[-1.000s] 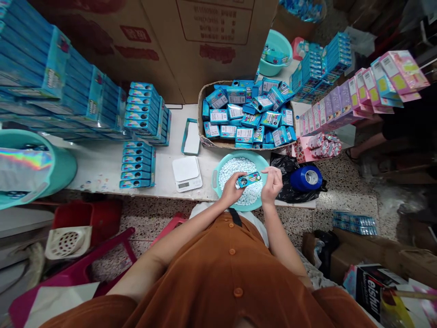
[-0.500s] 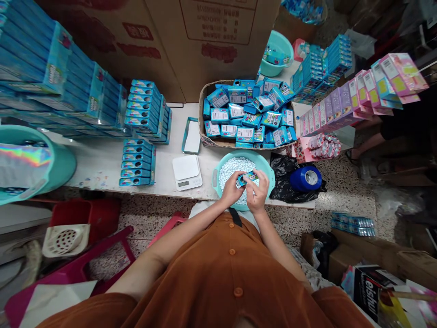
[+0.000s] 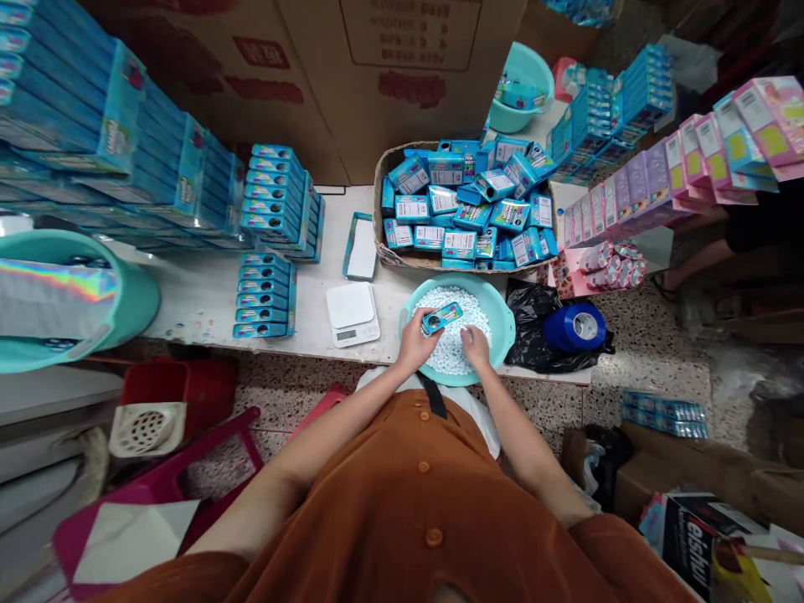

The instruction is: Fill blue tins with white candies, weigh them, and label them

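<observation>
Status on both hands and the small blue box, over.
Left hand gripping small blue box above turquoise basin. Right hand at white pellets, grip unclear. Digital scale beside basin, clear of both hands.

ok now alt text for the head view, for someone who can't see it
A person's left hand holds a small blue box over a turquoise basin of small white pellets, the right hand down at them. Behind the basin, a carton is heaped with blue boxes.

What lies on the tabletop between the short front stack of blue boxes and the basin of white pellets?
In the head view, a white scale with a small display lies between the blue stack and the basin.
</observation>
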A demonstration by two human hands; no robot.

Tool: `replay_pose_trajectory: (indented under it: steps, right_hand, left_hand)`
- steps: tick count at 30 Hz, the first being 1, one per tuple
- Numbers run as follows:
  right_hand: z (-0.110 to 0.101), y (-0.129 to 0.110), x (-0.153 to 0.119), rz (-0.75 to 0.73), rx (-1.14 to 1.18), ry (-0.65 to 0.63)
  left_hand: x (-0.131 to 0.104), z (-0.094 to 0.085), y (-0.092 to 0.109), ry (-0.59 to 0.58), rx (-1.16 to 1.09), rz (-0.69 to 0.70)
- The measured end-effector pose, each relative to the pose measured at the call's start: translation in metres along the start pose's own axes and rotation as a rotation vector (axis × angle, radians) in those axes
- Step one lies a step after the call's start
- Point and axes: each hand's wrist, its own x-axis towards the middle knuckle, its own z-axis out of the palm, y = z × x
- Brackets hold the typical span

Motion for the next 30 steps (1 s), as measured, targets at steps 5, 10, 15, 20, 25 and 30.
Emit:
replay_pose_trajectory:
  steps: [5,10,15,20,25,30]
  right_hand:
    - [0.041,-0.01,-0.017,-0.121,-0.269,-0.155]
    - [0.042,-0.014,-0.018,-0.009,-0.149,-0.269]
    - [0.029,-0.026,-0.006,0.323,0.5,-0.183]
    - [-0.016,-0.063,0.001,0.59,1.29,-0.158]
    - [-0.061,-0.112,0.005,0.417,1.531,-0.048]
    - [-0.06,-0.145,0.0,0.315,1.49,0.067]
  left_hand:
    - [-0.003,-0.013,-0.007,0.027,0.014,-0.062]
    - [-0.007,-0.018,-0.012,0.019,0.025,-0.065]
    - [-0.004,-0.017,-0.009,-0.013,0.018,-0.073]
    - [-0.001,-0.015,-0.008,-0.059,0.049,-0.013]
    - [-0.005,-0.007,-0.007,-0.16,0.105,0.099]
    - [-0.009,0.0,0.005,-0.25,0.134,0.183]
